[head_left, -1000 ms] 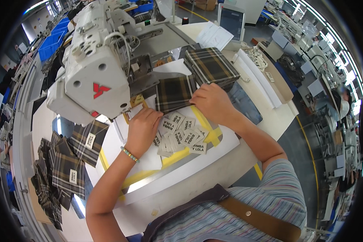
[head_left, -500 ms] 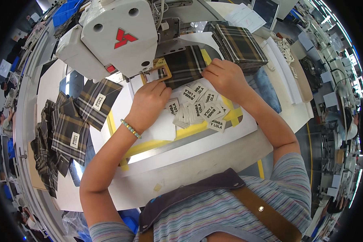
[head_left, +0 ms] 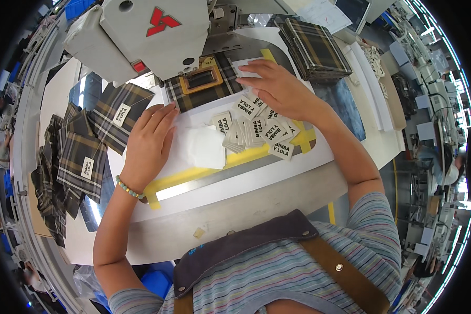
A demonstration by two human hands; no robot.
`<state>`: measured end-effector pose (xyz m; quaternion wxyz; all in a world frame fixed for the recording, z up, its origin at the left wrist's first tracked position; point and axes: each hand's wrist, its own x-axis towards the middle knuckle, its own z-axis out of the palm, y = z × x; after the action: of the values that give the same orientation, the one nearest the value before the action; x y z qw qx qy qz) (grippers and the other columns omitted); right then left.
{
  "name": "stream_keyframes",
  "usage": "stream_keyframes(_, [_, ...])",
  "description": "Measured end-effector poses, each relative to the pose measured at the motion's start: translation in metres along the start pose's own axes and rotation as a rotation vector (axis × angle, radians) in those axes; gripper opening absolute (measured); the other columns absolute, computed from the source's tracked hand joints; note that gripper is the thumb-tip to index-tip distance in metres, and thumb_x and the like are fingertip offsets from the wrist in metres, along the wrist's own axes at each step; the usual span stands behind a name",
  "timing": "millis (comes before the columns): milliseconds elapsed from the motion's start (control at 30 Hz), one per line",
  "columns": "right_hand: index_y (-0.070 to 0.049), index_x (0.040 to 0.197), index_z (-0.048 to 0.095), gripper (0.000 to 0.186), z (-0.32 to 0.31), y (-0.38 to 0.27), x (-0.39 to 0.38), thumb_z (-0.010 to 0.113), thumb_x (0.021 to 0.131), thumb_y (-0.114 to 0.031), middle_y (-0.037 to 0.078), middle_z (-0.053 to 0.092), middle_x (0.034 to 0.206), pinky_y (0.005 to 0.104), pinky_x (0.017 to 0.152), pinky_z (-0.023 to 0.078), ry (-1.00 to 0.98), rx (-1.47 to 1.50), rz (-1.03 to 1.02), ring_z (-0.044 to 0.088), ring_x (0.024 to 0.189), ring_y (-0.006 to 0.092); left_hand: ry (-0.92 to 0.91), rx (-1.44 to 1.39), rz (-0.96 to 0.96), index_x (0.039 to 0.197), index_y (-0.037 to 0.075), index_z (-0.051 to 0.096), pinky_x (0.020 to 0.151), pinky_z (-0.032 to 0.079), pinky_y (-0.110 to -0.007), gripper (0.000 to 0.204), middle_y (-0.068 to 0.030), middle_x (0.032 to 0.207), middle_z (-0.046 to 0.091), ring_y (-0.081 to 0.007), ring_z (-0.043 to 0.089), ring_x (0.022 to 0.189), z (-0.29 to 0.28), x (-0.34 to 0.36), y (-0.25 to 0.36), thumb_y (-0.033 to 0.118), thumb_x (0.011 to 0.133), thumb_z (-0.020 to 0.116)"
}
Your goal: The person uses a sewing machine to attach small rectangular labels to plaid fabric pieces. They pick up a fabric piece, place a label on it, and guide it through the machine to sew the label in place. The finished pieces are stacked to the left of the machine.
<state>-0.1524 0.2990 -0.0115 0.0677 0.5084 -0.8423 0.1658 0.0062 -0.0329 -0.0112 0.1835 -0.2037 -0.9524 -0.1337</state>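
Bright indoor light, with long white tube lights (head_left: 452,250) glowing at right. Glare whitens the flat silver metal strip (head_left: 193,187). Cream rectangular labels (head_left: 256,132) look crisp; fisheye distortion curves the small, soft, distant white workstations (head_left: 426,102).

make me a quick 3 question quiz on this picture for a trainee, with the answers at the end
1. True or false: the right hand is nearer the plaid stack than the left hand is.

2. What lies under the yellow frame?
a) the plaid stack
b) the plaid panel
c) the bracelet

3. On the left side of the picture, how many of the plaid pieces show a white label?

Key:
1. True
2. b
3. Two
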Motion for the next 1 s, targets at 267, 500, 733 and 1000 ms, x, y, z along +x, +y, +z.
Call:
stream_keyframes(267, [-0.013,0.148,0.069,0.04,0.008,-0.005,-0.009,0.054,0.113,-0.026,0.007,0.045,0.171,0.0487,0.133,0.027,-0.061,0.098,0.036,0.027,0.164,0.0331,-0.025,0.078,0.056,0.139,0.004,0.067,0.109,0.053,-0.047,0.05,-0.011,0.143,0.07,-0.036,0.06,0.138,0.003,-0.011,-0.011,0.001,0.09,0.076])
stream_keyframes(500, [-0.014,0.146,0.071,0.039,0.004,0.001,-0.01,0.056,0.113,-0.029,0.006,0.049,0.169,0.0481,0.133,0.027,-0.01,0.128,0.044,0.028,0.163,0.0323,0.094,-0.033,-0.001,0.132,0.002,0.07,0.108,0.053,-0.047,0.042,-0.0117,0.133,0.075,-0.0359,0.063,0.134,0.001,-0.005,-0.003,0.002,0.09,0.076])
stream_keyframes(733, [-0.013,0.141,0.075,0.038,0.003,0.002,-0.01,0.06,0.111,-0.03,0.004,0.05,0.168,0.0466,0.133,0.028,-0.045,0.107,0.029,0.031,0.162,0.0317,0.017,-0.073,0.031,0.125,0.001,0.071,0.107,0.054,-0.046,0.035,-0.0129,0.127,0.076,-0.0365,0.065,0.131,0.003,-0.01,-0.006,0.002,0.091,0.076])
stream_keyframes(1000, [-0.011,0.139,0.076,0.04,0.011,0.002,-0.012,0.058,0.111,-0.034,0.006,0.053,0.166,0.0482,0.132,0.029,0.002,0.119,-0.011,0.034,0.16,0.0331,0.014,-0.084,-0.014,0.129,0.002,0.072,0.111,0.053,-0.045,0.041,-0.0127,0.136,0.073,-0.0376,0.063,0.134,0.003,-0.009,-0.005,0.001,0.089,0.078])
